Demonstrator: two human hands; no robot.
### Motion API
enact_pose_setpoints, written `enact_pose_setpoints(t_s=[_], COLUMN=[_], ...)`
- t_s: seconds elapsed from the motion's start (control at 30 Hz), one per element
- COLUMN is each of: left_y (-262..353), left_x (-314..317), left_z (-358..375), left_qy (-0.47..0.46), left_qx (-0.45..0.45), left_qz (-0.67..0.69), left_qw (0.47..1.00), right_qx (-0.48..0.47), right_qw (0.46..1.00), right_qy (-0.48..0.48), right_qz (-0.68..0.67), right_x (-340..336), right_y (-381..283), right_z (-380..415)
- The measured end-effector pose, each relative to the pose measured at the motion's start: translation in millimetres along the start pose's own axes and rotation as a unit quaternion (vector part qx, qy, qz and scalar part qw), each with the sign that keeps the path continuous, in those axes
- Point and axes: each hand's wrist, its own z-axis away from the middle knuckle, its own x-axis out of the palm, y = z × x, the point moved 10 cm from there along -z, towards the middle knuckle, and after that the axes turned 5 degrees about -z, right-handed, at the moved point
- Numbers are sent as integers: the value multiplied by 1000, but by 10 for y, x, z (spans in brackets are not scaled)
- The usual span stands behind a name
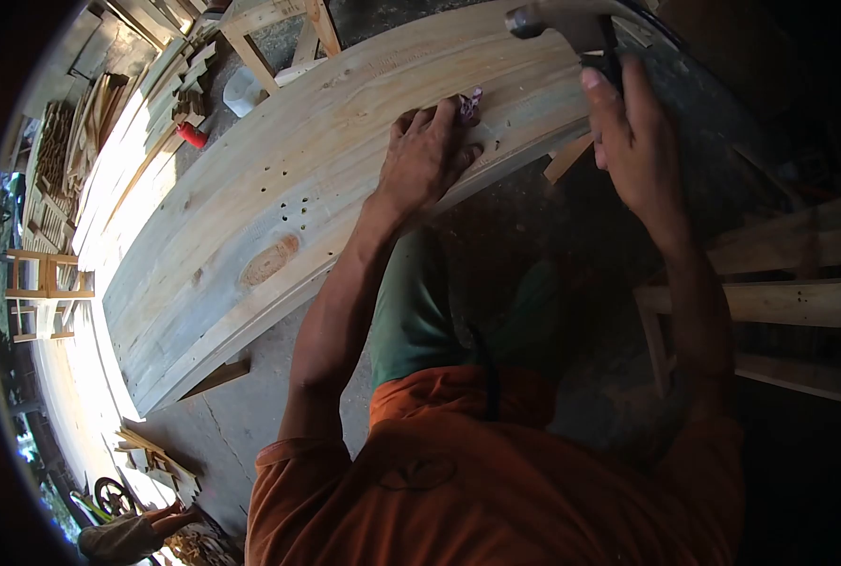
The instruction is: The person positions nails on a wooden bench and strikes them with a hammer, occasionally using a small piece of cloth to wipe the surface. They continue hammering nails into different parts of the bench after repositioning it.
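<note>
From where I stand, the person in the orange shirt (496, 491) and green trousers (416, 307) is at a broad wooden table (203, 212). The right hand (637, 141) is closed around the handle of a claw hammer (585, 28), its head raised above the far right part of the boards. The left hand (422, 156) rests on the tabletop near the front edge, knuckles up and fingers bent. A small crumpled packet (470, 106) lies right at its fingertips; I can't tell whether the fingers grip it. Just right of that hand, a small dark nail (498, 145) shows on the wood.

Further left, a cluster of dark spots (293, 212) marks the tabletop, too small to tell as holes or nail heads, beside a large oval knot (271, 259). Beyond the table are a white bucket (242, 91), a red bottle (192, 134) and piled timber (90, 141). A slatted wooden frame (788, 304) stands at right, in shadow. Another person (123, 540) is at lower left.
</note>
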Motion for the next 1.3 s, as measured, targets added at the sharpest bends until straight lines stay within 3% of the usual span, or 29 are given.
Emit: enact_pose_setpoints(t_s=[0.03,0.07,0.1,0.17,0.2,0.27,0.3,0.37,0.4,0.43,0.5,0.53,0.6,0.7,0.73,0.83,0.9,0.97,1.0,1.03,1.13,1.2,1.3], left_y=[13,-10,-36,31,-17,-35,-12,9,-16,-44,10,5,-1,-16,-53,-65,-52,-56,-91,-121,-78,-86,-91], left_x=[21,26,9,61,-23,-8,4,16,42,26,16,-33,-33,15,24,34,36,9,49,35,-31,64,57], left_z=[33,14,3,140,2,9,-2,31,27,12,63,22,3,17,12,10,50,28,22,7,-107,9,10], left_qy=[-7,-17,-22,-20,19,7,-1,-20,-19,-11,-4,11,20,6,-7,4,4,-19,-27,-21,-5,-37,-41], left_qx=[-2,-17,-35,-27,-29,-18,-5,-12,-18,-26,-15,-8,4,-4,-25,-22,-22,-29,-35,-38,-5,-30,-42], left_qz=[4,-2,-11,-17,-31,-19,-5,1,-7,-20,-14,-13,-2,4,-8,-8,2,28,16,14,45,35,30], left_qw=[1000,1000,999,999,999,1000,1000,1000,1000,999,1000,1000,1000,1000,1000,1000,1000,999,999,999,999,998,998], right_qx=[23,-2,-148,-74,-100,-60,-57,-36,-68,-244,-36,-43,21,16,-38,-37,-9,2,-67,10,-68,-57,2], right_qw=[994,1000,980,984,982,996,997,995,995,945,983,984,1000,998,986,991,997,994,995,982,980,997,999], right_qy=[67,17,-37,-131,-123,-35,-37,73,-18,-7,-143,-140,-4,54,-69,-76,-43,100,65,-119,-96,18,-34], right_qz=[-79,-25,126,91,104,48,48,-49,74,215,104,106,-9,-34,150,106,69,-32,34,149,163,44,40], right_x=[-115,68,409,569,455,204,233,56,322,570,606,512,136,234,629,484,313,10,204,651,511,189,413], right_y=[-4,155,283,539,361,73,38,22,170,158,481,283,27,269,553,404,234,98,201,586,410,151,356], right_z=[62,55,138,139,-30,70,79,161,211,347,187,116,103,243,276,199,231,275,311,337,167,246,291])
